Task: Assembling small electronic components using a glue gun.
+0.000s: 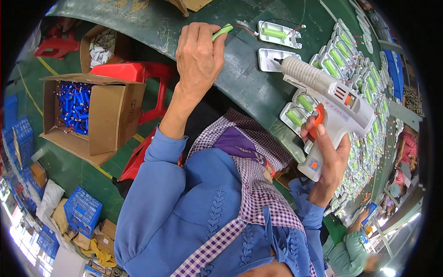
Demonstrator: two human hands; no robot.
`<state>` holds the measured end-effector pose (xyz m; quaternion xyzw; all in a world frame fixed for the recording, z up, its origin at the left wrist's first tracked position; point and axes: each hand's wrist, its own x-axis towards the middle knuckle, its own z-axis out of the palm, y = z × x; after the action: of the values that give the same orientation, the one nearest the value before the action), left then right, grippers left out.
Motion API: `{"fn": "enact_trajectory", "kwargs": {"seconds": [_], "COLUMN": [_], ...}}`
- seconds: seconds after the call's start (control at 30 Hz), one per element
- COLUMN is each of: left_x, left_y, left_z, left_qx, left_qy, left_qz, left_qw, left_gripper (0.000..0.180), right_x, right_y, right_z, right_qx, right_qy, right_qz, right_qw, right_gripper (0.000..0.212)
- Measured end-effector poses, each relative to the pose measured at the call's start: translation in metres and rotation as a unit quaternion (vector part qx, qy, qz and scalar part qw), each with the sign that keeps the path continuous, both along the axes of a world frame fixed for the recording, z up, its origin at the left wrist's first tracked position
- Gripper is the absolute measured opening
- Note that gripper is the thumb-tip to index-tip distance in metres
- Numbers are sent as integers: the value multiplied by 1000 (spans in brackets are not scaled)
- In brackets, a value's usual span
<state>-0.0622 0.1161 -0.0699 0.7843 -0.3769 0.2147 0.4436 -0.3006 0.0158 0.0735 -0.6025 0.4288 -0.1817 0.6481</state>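
My left hand (199,57) pinches a green cylindrical battery (223,32) with thin red and black wires above the table. My right hand (330,156) is wrapped round the handle of a white glue gun (330,90), fingers at its orange trigger (319,114). The gun's dark nozzle tip sits over an empty white plastic shell (266,60); whether it touches cannot be made out. Beyond that lies another white shell (294,41) with a green battery (274,33) in it, wired to the battery in my left hand or close by. Two more filled shells (292,116) lie beneath the gun.
Many white shells with green batteries (342,48) cover the right of the green table (237,57). At left, a cardboard box (113,117) of blue wired batteries (74,106) stands near a red stool (121,70). Another person (348,251) is at lower right.
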Motion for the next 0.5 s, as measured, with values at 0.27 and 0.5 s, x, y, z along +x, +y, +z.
{"fn": "enact_trajectory", "kwargs": {"seconds": [0.27,0.5], "left_x": [2,0], "left_y": [-2,0], "left_z": [-4,-1], "left_qx": [-8,-1], "left_qy": [-8,-1], "left_qz": [-5,-4], "left_qw": [1000,1000], "left_gripper": [15,16], "right_x": [-3,-5], "right_y": [-6,-9], "right_z": [0,1], "right_qx": [-6,-27], "right_qy": [17,40], "right_qz": [-14,-19], "right_qw": [1000,999], "right_gripper": [32,32]}}
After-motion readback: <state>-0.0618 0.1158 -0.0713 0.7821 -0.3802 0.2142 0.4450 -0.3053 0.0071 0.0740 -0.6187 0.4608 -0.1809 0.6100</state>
